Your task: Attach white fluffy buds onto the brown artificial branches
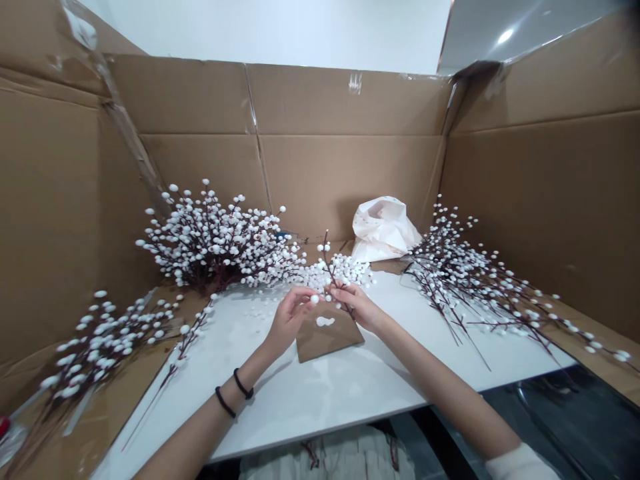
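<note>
Loose white buds (pixel 340 270) are heaping just beyond our fingers (pixel 345 293), a kraft card (pixel 327 340) is lying just below them, willow sprays (pixel 210 247) are spreading to both sides across the worktop (pixel 300 400), our right hand (pixel 357 308) is clamping a thin sprig (pixel 327 260), our left hand (pixel 289 319) is pinching a white bud (pixel 315 299), both forearms angling inward

Working on a white tabletop (pixel 300 407) here: my left hand (pixel 289 320) pinches a little white bud (pixel 315 299), right next to the thin dark twig (pixel 327 263) my right hand (pixel 357 307) is holding. Below them lies a torn cardboard scrap (pixel 327 339). Loads of fake pussy willow branches (pixel 215 247) sit left, more (pixel 465 280) right, plus a white plastic bag (pixel 383 230) far back.
</note>
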Tool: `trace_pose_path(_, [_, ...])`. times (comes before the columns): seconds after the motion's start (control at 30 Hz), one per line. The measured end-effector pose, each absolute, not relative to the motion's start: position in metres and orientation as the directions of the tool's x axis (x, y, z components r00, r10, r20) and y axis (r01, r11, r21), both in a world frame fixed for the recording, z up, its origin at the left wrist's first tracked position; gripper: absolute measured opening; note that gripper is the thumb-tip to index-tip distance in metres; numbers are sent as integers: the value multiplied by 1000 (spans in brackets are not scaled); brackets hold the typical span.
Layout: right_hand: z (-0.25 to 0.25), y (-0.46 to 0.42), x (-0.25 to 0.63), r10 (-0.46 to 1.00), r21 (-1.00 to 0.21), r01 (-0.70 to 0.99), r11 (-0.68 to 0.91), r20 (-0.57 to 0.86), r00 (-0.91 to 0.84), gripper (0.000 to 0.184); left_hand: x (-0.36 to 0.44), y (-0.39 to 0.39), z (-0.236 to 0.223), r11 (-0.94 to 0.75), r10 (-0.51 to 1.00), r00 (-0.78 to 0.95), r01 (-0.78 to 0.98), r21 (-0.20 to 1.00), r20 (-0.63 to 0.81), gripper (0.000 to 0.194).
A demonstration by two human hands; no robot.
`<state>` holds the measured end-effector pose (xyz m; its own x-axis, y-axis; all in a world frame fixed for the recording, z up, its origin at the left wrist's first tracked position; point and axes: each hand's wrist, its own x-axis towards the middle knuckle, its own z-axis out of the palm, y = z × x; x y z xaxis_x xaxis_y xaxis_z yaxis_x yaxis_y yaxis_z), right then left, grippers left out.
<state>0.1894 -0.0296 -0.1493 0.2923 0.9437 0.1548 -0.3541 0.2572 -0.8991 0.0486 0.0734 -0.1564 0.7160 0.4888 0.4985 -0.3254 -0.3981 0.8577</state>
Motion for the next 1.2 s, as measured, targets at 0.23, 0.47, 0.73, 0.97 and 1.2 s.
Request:
trace_pose_path(0.23, [-147, -31, 195, 887, -910, -1, 414, 403, 226, 28, 51, 72, -155, -472, 474, 644, -390, 791, 601, 16])
trace_pose_path(0.47, [-145, -33, 194, 867, -895, 134, 425, 445, 223, 28, 53, 74, -159, -391, 529, 653, -380, 839, 542, 15])
trace_pose_path(0.73, [-144, -33, 191, 859, -885, 165, 436, 464, 215, 27, 53, 76, -158, -427, 513, 643, -383, 819, 568, 16])
trace_pose_path(0.97, [-144, -33, 191, 861, -881, 177, 439, 469, 196, 22, 53, 76, -157, -428, 510, 648, -379, 821, 565, 15])
trace_pose_path(1.2, [-142, -33, 193, 865, -873, 227, 431, 471, 171, 24, 53, 77, -156, -449, 523, 639, -356, 820, 564, 22])
